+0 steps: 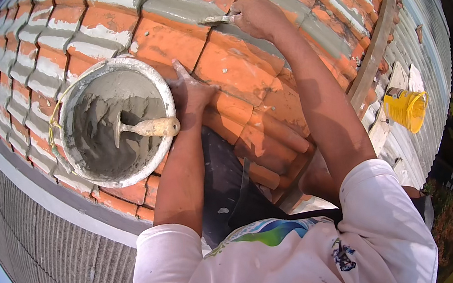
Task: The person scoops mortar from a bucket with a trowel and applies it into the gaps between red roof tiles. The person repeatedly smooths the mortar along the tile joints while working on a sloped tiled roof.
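In the head view, a thin flat tool [213, 20] is gripped by the right hand [256, 17] above the roof tiles [172, 43], its handle hidden by curled fingers. The left hand [190, 90] is spread on tiles beside the bucket [167, 95]; whether the rim is touched cannot be told. The trowel [149, 128] is seen edge-on, its blade partly hidden in grey mortar [97, 119].

roof tiles [172, 42]: orange, grey-streaked | mortar [96, 133]: grey | trowel handle [152, 128]: tan | small bucket [398, 108]: yellow | shirt [291, 268]: white
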Tool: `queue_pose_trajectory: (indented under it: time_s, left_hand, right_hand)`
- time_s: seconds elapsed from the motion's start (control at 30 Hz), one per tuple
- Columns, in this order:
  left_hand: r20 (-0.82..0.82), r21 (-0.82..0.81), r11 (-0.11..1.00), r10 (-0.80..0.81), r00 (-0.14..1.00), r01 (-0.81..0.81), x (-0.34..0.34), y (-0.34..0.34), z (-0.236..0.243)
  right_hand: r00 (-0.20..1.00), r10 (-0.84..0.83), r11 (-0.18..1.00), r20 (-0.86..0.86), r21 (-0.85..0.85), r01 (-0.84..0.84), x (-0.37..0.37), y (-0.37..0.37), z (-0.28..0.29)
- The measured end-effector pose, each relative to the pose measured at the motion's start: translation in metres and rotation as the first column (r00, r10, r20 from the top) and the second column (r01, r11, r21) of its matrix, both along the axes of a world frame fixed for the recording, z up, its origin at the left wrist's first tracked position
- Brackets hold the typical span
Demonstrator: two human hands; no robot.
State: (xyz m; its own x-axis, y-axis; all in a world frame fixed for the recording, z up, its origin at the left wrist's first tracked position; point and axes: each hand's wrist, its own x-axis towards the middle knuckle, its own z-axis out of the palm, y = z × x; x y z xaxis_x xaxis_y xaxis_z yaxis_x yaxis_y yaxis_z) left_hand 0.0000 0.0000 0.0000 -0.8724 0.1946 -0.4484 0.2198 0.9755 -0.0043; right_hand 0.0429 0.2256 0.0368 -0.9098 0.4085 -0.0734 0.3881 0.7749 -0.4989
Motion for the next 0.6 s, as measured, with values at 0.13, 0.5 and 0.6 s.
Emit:
queue_pose_trajectory:
  time_s: [0.13,0.5,0.6]
  left_hand:
    - [0.022,0.009,1.000,0.001,1.000,-0.001,0.000,0.000,-0.007]
    - [0.026,0.033,0.999,0.032,0.999,-0.033,-0.003,-0.004,-0.018]
    - [0.071,0.066,0.997,0.032,0.997,-0.037,-0.005,-0.005,-0.023]
  right_hand:
    - [0.928,-0.364,0.891,-0.075,-0.318,0.323,0.038,0.005,-0.041]
    - [0.779,-0.622,0.494,-0.081,-0.812,0.310,0.028,-0.021,-0.088]
    - [0.771,-0.627,0.551,-0.110,-0.762,0.339,0.019,-0.039,-0.080]
